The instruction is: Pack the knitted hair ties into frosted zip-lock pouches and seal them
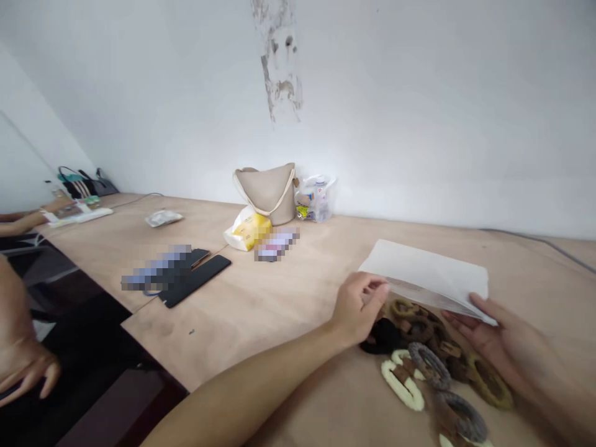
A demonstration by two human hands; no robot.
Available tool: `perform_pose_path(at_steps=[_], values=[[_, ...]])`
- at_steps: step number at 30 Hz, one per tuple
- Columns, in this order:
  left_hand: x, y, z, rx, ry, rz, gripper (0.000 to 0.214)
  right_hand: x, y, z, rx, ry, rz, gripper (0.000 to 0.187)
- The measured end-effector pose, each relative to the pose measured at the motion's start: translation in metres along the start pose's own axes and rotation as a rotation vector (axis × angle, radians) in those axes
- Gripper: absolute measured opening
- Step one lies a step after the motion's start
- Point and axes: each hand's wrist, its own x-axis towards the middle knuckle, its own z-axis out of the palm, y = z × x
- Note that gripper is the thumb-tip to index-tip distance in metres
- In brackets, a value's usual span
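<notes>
At far left, a co-worker's bare hand [23,366] hangs beside the edge of the pale plywood table [261,310]. The person's left hand [358,307] sits half-curled at the near edge of a white rectangular paper sheet [423,276], its hold impossible to confirm, while the right hand [505,347] pinches the sheet's far corner between thumb and fingers, raised above a heap of fuzzy brown and grey oval hair clips [431,366].

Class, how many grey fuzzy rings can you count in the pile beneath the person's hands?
2: one grey fuzzy ring just below the left hand, another grey fuzzy ring nearer the bottom edge of the view. Others may be hidden in the pile.
</notes>
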Motion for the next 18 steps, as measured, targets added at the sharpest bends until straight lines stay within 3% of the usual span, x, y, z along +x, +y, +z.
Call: perform_pose_path(at_steps=[2, 6, 10, 13, 18], values=[[0.006, -0.007, -0.008, 0.202, 0.096, 0.177, 0.014, 0.004, -0.003, 0.001, 0.014, -0.019, 0.041, 0.022], [0.014, -0.020, -0.015, 0.423, 0.055, 0.395, 0.016, 0.011, -0.006, 0.001, -0.003, -0.044, 0.094, 0.025], [0.016, -0.023, -0.013, 0.453, 0.003, 0.388, 0.026, 0.012, -0.006, 0.001, -0.054, -0.046, 0.086, 0.024], [0.016, -0.025, -0.012, 0.429, -0.005, 0.340, 0.037, 0.010, -0.005, 0.003, -0.095, -0.036, -0.005, 0.024], [0.016, -0.029, -0.012, 0.440, 0.032, 0.301, 0.051, 0.003, -0.004, 0.006, -0.262, 0.022, -0.224, 0.052]])
